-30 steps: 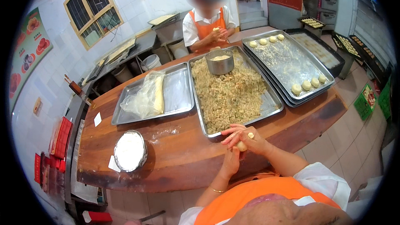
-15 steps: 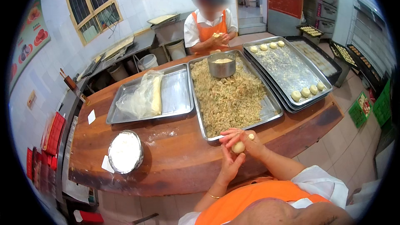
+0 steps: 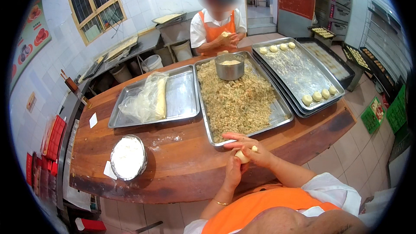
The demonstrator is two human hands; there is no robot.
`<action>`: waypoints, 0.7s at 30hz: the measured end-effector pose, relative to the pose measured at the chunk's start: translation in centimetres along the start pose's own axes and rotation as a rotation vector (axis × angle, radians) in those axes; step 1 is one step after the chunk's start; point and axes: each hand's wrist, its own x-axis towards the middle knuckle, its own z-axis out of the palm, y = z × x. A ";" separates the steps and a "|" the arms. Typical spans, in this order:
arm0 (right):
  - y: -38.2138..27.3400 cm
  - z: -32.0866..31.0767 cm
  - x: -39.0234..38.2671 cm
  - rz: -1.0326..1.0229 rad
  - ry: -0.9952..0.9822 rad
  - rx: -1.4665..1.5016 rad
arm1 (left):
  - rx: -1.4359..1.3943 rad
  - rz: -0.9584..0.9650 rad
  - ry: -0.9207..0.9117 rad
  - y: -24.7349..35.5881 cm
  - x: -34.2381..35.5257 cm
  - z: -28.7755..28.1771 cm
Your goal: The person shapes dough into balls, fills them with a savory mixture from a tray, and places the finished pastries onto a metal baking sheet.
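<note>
A pale dough ball [image 3: 242,156] is between my hands at the near edge of the wooden table. My left hand [image 3: 233,172] cups it from below and the left, its fingers closed around it. From above, my right hand [image 3: 256,155] grips the ball's top with its thumb, some fingers stretching out to the left. A small bit of dough [image 3: 254,148] shows at the right hand. Just beyond my hands lies a large metal tray [image 3: 211,135] of crumbly tan filling. A round metal pot [image 3: 231,72] stands in that filling.
Left are a metal tray [image 3: 184,112] with plastic-covered dough [image 3: 149,99] and a bowl of white flour [image 3: 128,157]. Right, stacked trays [image 3: 303,67] hold several dough balls [image 3: 316,96]. Across the table, a co-worker [image 3: 218,26] in an orange apron works dough between both hands.
My hands have shifted slightly left and down, and my left fingers have closed further around the dough ball. The right fingers now spread out flatter above it.
</note>
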 end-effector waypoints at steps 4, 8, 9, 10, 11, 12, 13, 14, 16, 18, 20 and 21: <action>1.3 -1.2 -0.9 0.129 -0.138 0.019 | -0.054 0.077 0.055 -0.4 -0.2 1.2; 0.9 -1.1 -1.0 0.170 -0.023 0.029 | 0.106 0.009 0.095 1.8 -0.2 2.5; 0.5 -0.9 -0.6 0.098 -0.002 0.002 | 0.092 -0.104 0.051 2.0 -0.7 2.0; 0.1 -0.4 -0.2 0.023 0.003 -0.015 | -0.079 -0.139 0.065 0.9 -1.2 1.3; 0.0 -0.4 -0.2 0.035 -0.032 -0.036 | -0.255 -0.179 0.067 -0.5 -1.1 0.5; -0.1 -0.4 -0.3 0.047 -0.067 -0.057 | -0.298 -0.172 0.085 -1.8 -1.4 0.2; 0.0 -0.4 -0.4 0.060 -0.100 -0.077 | -0.341 -0.166 0.102 -2.4 -1.4 0.2; 0.4 -0.7 -0.6 0.062 -0.114 -0.073 | -0.253 -0.112 0.136 -1.7 -1.0 1.1; 1.5 -1.6 -0.9 0.065 -0.142 -0.062 | -0.077 0.005 0.217 0.4 -0.4 3.3; 1.0 -1.5 -0.9 0.147 -0.084 -0.020 | 0.030 0.042 0.237 2.6 -0.2 4.7; 0.2 -1.0 -0.6 0.119 -0.032 0.025 | 0.009 -0.083 0.105 2.8 -0.5 2.6; -0.1 -1.0 -0.6 0.112 -0.070 -0.018 | -0.067 -0.131 0.053 1.9 -0.7 1.6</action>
